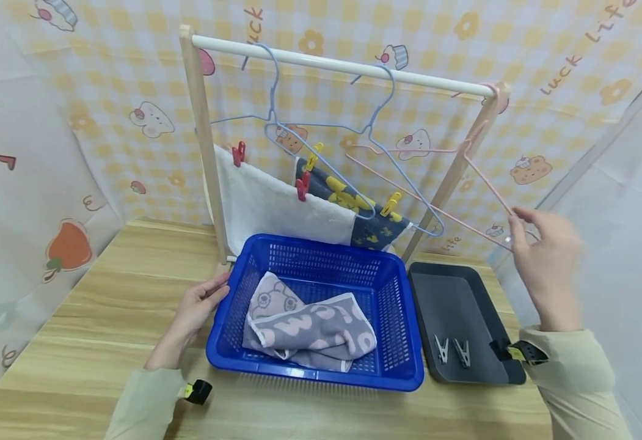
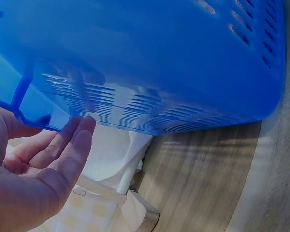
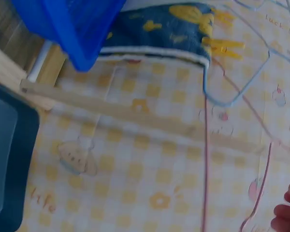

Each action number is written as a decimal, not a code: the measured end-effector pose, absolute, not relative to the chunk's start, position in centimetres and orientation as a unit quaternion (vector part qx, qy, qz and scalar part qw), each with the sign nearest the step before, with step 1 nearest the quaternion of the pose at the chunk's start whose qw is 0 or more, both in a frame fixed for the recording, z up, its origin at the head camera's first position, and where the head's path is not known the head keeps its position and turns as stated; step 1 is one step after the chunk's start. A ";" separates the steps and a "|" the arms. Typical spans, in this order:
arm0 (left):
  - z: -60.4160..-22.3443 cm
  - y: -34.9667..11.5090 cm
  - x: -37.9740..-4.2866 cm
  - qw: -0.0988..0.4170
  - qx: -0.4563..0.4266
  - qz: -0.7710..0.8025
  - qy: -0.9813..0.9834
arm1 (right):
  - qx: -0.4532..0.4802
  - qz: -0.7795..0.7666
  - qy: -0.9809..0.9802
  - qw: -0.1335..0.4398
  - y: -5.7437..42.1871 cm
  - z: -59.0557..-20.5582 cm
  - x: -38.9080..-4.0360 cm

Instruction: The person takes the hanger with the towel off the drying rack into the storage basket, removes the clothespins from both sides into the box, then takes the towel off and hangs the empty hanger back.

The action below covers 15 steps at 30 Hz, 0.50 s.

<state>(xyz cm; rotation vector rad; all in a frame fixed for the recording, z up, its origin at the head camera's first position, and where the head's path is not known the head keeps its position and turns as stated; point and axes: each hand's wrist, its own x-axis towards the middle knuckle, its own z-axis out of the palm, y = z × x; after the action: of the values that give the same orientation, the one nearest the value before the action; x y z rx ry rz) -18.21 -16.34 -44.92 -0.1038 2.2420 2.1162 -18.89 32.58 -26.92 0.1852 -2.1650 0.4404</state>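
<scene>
At the right, my right hand [image 1: 551,260] pinches the lower right part of a pink clothes hanger [image 1: 488,174], whose hook is over the white rail. Its fingertips show at the edge of the right wrist view. My left hand [image 1: 202,299] touches the left rim of a blue plastic basket [image 1: 321,379]. In the left wrist view its fingers lie fairly straight against the basket's outer side. A folded grey and pink towel [image 1: 315,330] lies in the basket. Two blue hangers [image 1: 378,116] hang from the rail, left of the pink one.
Behind the basket, a wood-framed rack [image 1: 200,104] carries a white cloth [image 1: 282,208] with red clips and a dark blue cloth [image 1: 378,229] with yellow clips. A grey tray [image 1: 447,287] right of the basket holds two metal clips [image 1: 452,352].
</scene>
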 end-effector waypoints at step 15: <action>-45.2 -16.4 -18.0 0.041 -0.068 0.725 0.684 | 0.184 0.269 -0.893 0.309 22.4 -25.7 -25.9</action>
<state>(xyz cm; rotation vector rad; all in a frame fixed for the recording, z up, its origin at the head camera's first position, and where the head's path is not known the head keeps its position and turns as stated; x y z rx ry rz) -17.98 -16.38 -45.22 -0.2094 2.0943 2.2206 -25.86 22.40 -25.71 0.4864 -2.3606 0.7114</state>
